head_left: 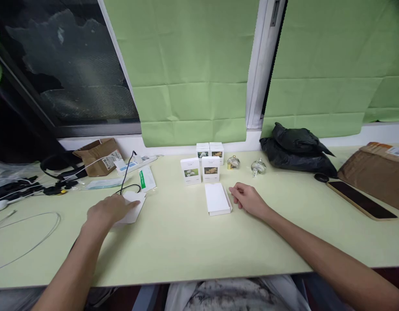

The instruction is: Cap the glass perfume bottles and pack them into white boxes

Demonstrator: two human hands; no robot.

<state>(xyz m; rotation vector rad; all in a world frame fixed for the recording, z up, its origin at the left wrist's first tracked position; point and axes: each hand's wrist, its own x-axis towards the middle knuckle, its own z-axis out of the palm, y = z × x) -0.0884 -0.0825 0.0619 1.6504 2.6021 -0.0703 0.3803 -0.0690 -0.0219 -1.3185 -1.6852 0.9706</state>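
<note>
My left hand lies palm down on a flat white packet at the left of the pale green desk. My right hand rests on the desk with curled fingers, its fingertips touching the right edge of a white box that lies flat. Behind that box two small white boxes with pictures stand upright, and two more stand further back. Two small glass ornaments sit to their right.
A black plastic bag lies at the back right, with a phone and a brown parcel beside it. At the left are a torn brown envelope, black cables, a green-striped sachet and a thin wire.
</note>
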